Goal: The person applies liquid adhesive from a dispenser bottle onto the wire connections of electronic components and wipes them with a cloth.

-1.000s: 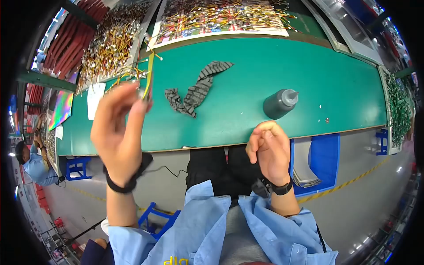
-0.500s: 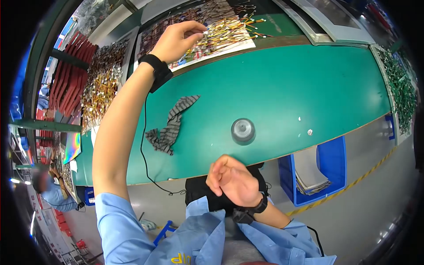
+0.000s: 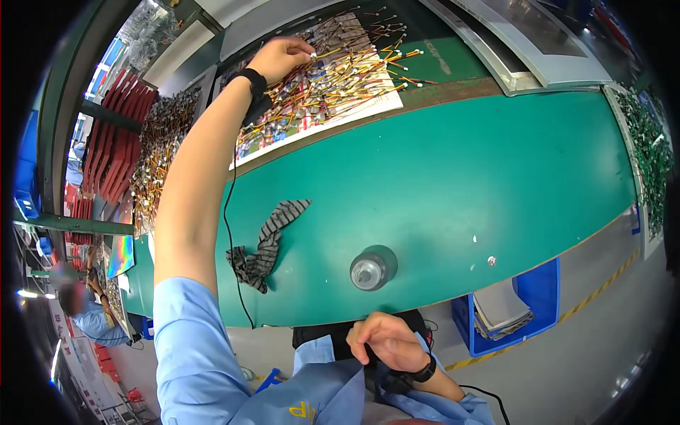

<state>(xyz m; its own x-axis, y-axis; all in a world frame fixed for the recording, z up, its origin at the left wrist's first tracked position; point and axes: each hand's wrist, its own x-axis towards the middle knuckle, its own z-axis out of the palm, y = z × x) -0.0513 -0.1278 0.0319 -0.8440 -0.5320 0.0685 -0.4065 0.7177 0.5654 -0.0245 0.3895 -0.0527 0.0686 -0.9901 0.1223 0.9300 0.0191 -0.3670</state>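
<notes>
My left hand (image 3: 283,58) reaches to the far side of the bench, its thumb and fingertips pinched on a small white connector of a yellow wire at the bundle of wires (image 3: 333,88). Near my body, just off the bench's front edge, my right hand (image 3: 389,343) is raised with curled, spread fingers and holds nothing. A dark bottle (image 3: 372,268) stands on the green bench top (image 3: 453,170) beyond my right hand. To its left lies a crumpled striped grey cloth (image 3: 265,248).
More wires (image 3: 159,142) fill a tray at the left. A green-filled tray (image 3: 644,149) sits at the far right. A blue bin (image 3: 542,301) with sheets is below the front edge. A black cord (image 3: 228,219) hangs from my left wrist. Another person (image 3: 95,319) is at the far left.
My left hand went from over the near bench to the far wires and is now slightly further left along them. The yellow strip it held a second ago is out of sight. The view has shifted.
</notes>
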